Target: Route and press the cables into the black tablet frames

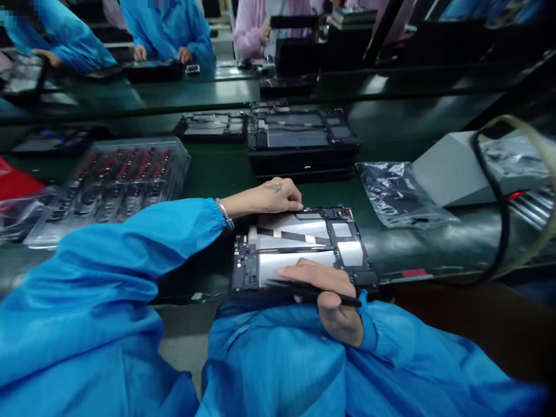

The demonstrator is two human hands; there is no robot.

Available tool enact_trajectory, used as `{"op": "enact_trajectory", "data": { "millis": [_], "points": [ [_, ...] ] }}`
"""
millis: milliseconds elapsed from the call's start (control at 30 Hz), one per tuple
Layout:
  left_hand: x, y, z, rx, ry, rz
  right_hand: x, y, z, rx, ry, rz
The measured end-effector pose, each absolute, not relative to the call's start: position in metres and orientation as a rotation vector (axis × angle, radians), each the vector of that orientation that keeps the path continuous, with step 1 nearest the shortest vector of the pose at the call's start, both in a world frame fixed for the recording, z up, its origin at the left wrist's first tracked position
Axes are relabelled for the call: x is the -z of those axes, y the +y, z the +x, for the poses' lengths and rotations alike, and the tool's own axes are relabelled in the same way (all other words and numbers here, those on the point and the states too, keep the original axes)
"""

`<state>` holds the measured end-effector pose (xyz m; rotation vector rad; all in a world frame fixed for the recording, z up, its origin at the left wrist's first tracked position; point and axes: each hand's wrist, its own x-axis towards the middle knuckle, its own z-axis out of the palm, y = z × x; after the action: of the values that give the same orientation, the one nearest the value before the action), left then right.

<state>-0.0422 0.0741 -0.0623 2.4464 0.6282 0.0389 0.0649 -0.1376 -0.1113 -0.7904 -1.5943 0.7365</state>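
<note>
An opened tablet (286,263) lies in front of me at the bench's near edge, its silver battery plates, black ribbon cables and small boards exposed. My left hand (275,197) is at the tablet's far edge, fingers bent and closed; whatever sits between the fingertips is hidden. Over the near right part of the tablet, my right hand (336,292) holds black tweezers (299,289). Their tips point left above the battery and are blurred by motion.
Behind the tablet stands a stack of similar tablets (299,133). Clear plastic trays of small parts (117,179) are at left. To the right lie a plastic bag (399,191), a grey box (454,168) and a looping black cable (504,231). Co-workers in blue (169,29) and pink sit opposite.
</note>
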Motion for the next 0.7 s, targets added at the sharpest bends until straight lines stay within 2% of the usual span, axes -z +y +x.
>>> {"op": "enact_trajectory", "data": {
  "millis": [267,467,533,600,700],
  "points": [
    [0.031,0.076,-0.048,-0.164,0.453,2.148,0.118,-0.133,0.072,-0.39,-1.851,-0.784],
    [0.013,0.074,-0.058,-0.315,0.521,1.978,0.109,-0.128,0.141,0.371,-2.471,-0.718],
    [0.008,0.073,-0.062,-0.362,0.573,1.905,0.101,-0.123,0.16,0.457,-2.419,-0.679],
    [0.005,0.069,-0.065,-0.401,0.631,1.83,0.093,-0.118,0.171,0.391,-2.269,-0.636],
    [0.003,0.055,-0.071,-0.466,0.639,1.651,0.078,-0.111,0.171,0.296,-1.783,-0.893]
  ]
}}
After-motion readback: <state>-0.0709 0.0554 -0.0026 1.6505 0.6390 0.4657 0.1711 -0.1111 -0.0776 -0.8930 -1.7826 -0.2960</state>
